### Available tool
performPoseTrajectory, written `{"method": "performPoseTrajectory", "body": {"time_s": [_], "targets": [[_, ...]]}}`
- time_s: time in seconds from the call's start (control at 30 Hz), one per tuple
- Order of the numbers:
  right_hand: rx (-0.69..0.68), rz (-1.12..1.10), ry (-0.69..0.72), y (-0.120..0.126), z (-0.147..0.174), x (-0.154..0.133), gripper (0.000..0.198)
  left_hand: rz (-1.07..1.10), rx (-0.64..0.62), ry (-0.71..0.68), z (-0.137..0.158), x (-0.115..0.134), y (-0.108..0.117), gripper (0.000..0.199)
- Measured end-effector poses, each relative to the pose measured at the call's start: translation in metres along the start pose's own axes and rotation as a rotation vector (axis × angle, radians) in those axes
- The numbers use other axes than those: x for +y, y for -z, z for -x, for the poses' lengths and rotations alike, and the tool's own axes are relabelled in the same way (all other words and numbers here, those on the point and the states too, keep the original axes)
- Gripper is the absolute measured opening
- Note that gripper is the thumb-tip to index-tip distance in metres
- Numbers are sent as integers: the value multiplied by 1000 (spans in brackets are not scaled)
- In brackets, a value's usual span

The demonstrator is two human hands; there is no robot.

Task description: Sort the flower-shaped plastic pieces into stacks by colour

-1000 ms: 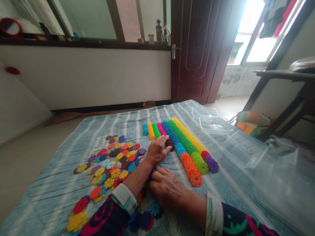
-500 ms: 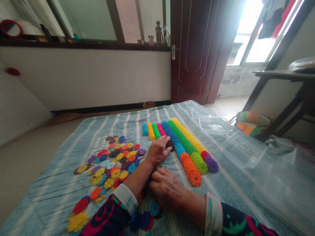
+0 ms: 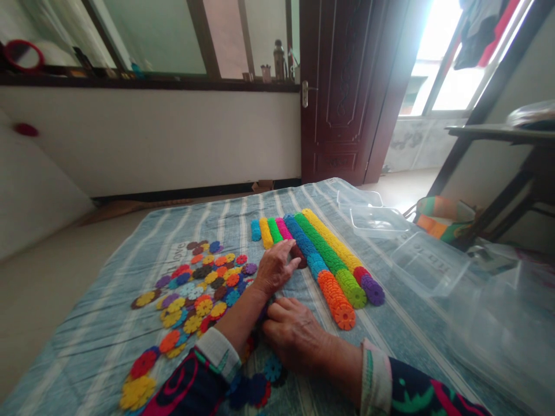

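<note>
Seems to line up discs [image 3: 203, 306], with left hand [image 3: 274, 270] half-spread at brown row [image 3: 300, 256] and right hand [image 3: 295, 330] curled, contents hidden, needing gentle pressure next.

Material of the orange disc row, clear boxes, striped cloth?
Orange disc row: likely moulded plastic, satin-looking; uniform notched shapes, solid colour.
Clear boxes: probably thin rigid plastic, glossy; see-through walls, pale rim highlights.
Striped cloth: matte woven-looking fabric, soft creases; cotton or synthetic, can't tell.

The right hand [image 3: 297, 332] hides its own fingertips and anything they may hold; above it, the left hand [image 3: 275, 268] partly covers the brown discs [image 3: 299, 257].
</note>
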State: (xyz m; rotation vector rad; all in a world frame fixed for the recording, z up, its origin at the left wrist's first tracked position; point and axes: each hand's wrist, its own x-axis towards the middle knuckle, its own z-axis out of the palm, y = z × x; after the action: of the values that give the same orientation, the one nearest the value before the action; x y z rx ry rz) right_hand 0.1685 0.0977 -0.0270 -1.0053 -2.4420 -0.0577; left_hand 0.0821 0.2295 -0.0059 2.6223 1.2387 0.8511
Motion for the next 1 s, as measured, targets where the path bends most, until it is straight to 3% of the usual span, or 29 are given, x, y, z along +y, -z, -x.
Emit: {"method": "performPoseTrajectory", "body": {"time_s": [0.27,0.5,0.83,1.0], "targets": [[0,1,2,5,-1,-2,16,-12,66,84,7,-13,32,33],[-4,-5,-3,6,0,-2,15,-37,6,183,37,-26,68,31],[23,-25,18,0,4,1,18,-26,91,171,85,-34,82,25],[51,-68,-1,0,8,-1,18,-42,133,199,99,-47,101,25]]}}
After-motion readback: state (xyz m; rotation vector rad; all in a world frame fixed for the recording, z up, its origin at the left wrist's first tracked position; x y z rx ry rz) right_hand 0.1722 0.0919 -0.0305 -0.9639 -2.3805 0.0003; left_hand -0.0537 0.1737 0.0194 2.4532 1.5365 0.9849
